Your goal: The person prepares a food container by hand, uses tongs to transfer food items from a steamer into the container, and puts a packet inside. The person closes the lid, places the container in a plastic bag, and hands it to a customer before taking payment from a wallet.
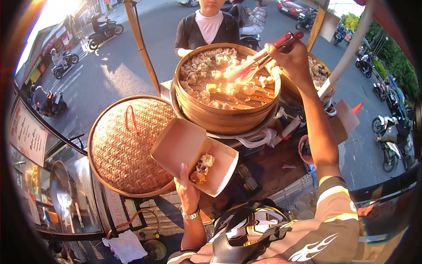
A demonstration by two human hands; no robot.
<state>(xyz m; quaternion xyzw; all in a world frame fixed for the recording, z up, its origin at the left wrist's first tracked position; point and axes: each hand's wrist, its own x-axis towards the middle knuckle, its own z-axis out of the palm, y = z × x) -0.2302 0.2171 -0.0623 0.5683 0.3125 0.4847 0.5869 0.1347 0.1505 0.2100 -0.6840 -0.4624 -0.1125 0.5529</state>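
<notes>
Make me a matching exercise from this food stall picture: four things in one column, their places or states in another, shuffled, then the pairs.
Things:
1. tongs
2. paper box
3. woven lid
4. steamer basket

Places or states:
A. lying beside the steamer, red handle up
B. held open in the left hand, some dumplings inside
C. in the right hand, tips over the dumplings
D. uncovered, partly filled with dumplings

Pairs: 1-C, 2-B, 3-A, 4-D
</notes>
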